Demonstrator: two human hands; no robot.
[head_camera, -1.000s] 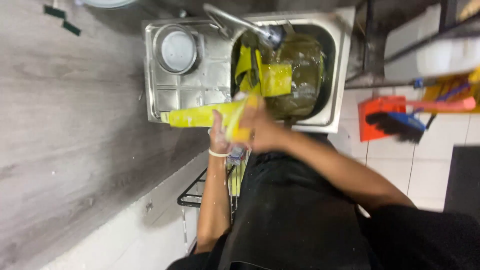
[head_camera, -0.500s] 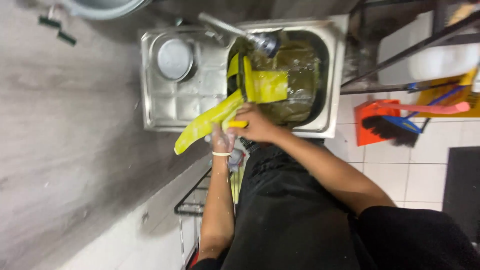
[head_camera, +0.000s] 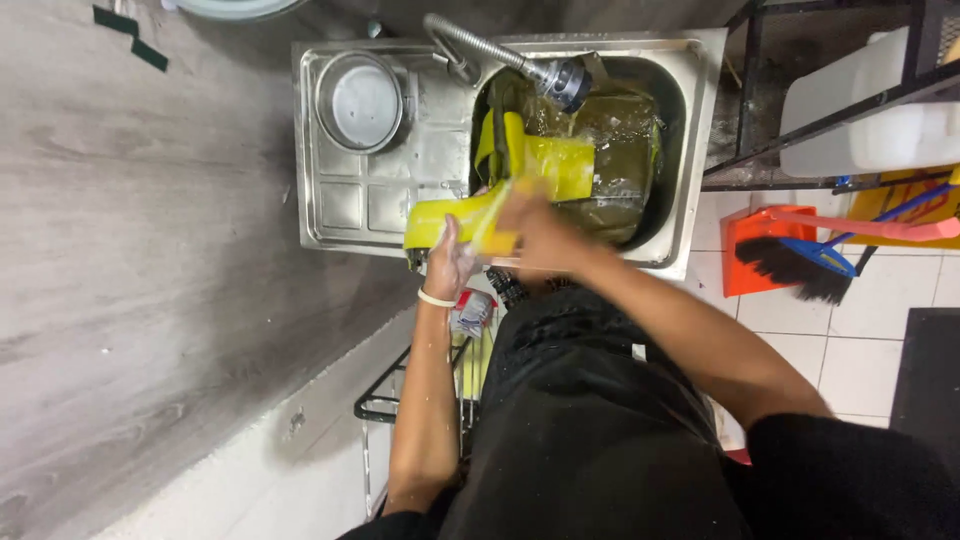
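A yellow rubber glove (head_camera: 450, 218) is stretched over the front rim of a steel sink (head_camera: 690, 150). My left hand (head_camera: 447, 268), with a white band at the wrist, grips the glove's cuff end from below. My right hand (head_camera: 535, 232) is blurred and closed on the glove's other end, just over the basin's near edge. A second yellow glove (head_camera: 545, 160) hangs over the basin's left wall. The basin holds murky greenish water (head_camera: 625, 150) under a flexible spray tap (head_camera: 560, 80).
A round steel bowl (head_camera: 360, 100) sits on the sink's draining board. Grey wooden worktop (head_camera: 130, 250) runs along the left. A black wire rack (head_camera: 400, 410) hangs below the counter. On the tiled floor at right lie an orange dustpan with brush (head_camera: 790, 255) and a white jug (head_camera: 880, 110) on a metal shelf.
The glove was pulled in from hanging out to the left and is now bunched short between both hands at the sink rim. Both hands shifted toward the basin.
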